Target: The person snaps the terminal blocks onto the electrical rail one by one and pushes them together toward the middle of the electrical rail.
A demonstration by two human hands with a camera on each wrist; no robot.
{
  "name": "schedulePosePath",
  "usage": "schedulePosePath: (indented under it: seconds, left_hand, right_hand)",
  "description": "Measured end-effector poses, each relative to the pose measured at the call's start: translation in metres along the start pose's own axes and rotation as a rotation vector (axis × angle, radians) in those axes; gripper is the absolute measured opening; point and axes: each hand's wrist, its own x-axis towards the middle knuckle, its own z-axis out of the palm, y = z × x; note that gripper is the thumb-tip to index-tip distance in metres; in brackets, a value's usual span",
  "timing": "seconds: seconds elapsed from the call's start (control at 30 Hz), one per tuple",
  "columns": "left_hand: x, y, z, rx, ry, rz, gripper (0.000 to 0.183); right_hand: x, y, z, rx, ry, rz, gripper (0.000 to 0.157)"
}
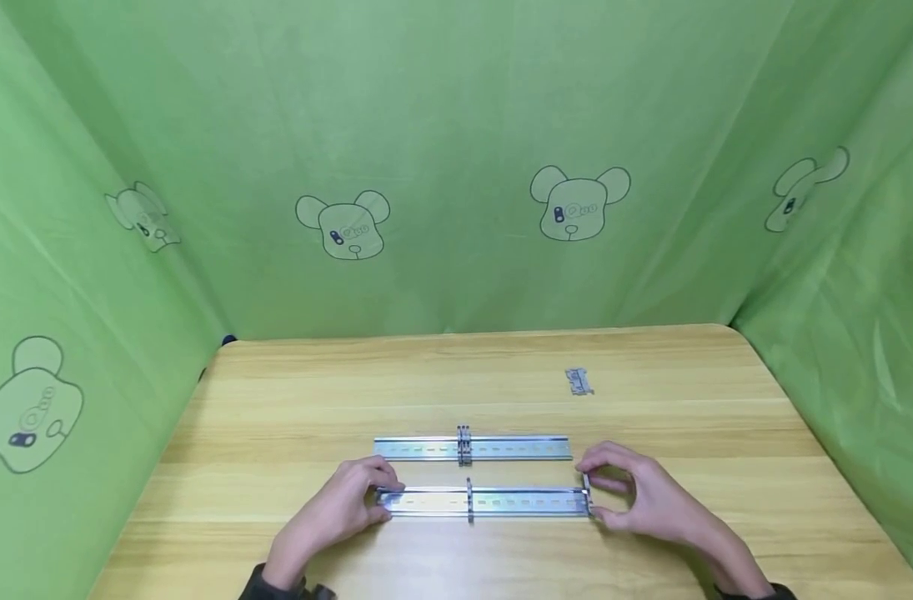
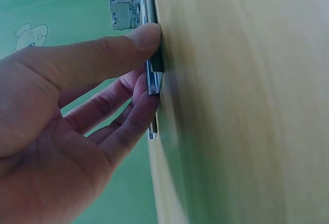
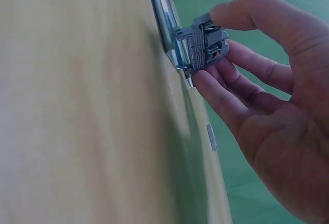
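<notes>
The near slotted metal DIN rail (image 1: 527, 502) lies across the table, with one thin grey terminal block (image 1: 469, 502) standing on it left of its middle. My left hand (image 1: 343, 504) grips the rail's left end between thumb and fingers. At the right end, my right hand (image 1: 644, 493) pinches another grey terminal block (image 3: 205, 44) by its edges. In the right wrist view this block stands upright against the end of the rail, its foot right at the rail's lips; a bit of copper colour shows in its side.
A second DIN rail (image 1: 519, 448) lies parallel just behind, carrying several grey terminal blocks (image 1: 464, 446) side by side. Farther back on the wooden table (image 1: 313, 383), a loose grey terminal block (image 1: 579, 382) lies flat. Green cloth (image 1: 456, 275) surrounds the table's back and sides.
</notes>
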Motion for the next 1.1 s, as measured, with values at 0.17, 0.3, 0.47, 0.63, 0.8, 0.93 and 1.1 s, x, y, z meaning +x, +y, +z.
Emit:
schedulePosePath:
  seconds: [0.17, 0.3, 0.47, 0.63, 0.8, 0.93, 1.1]
  left_hand:
    - [0.001, 0.0, 0.0, -0.006, -0.013, -0.022, 0.032]
    - [0.001, 0.0, 0.001, -0.009, -0.017, -0.028, 0.032]
    - [0.001, 0.0, 0.0, -0.002, -0.016, -0.026, 0.032]
    - [0.001, -0.001, 0.0, 0.001, -0.013, -0.023, 0.032]
    - [0.0, 0.0, 0.0, 0.005, -0.01, -0.021, 0.032]
    - [0.0, 0.001, -0.001, 0.005, -0.005, -0.014, 0.032]
    - [0.0, 0.002, -0.001, 0.001, -0.009, -0.019, 0.032]
  right_hand:
    - [-0.006, 0.003, 0.0, 0.016, 0.007, 0.022, 0.057]
    - [-0.009, 0.003, -0.002, 0.034, -0.006, 0.029, 0.056]
    - [-0.009, 0.003, -0.003, 0.053, -0.018, 0.021, 0.055]
    - [-0.007, 0.003, 0.001, 0.082, -0.027, 0.012, 0.053]
    - [0.002, 0.0, 0.014, 0.012, -0.007, -0.027, 0.054]
    - [0.012, -0.001, 0.028, -0.097, 0.022, -0.077, 0.056]
    - [0.025, -0.004, 0.044, -0.08, 0.001, -0.084, 0.054]
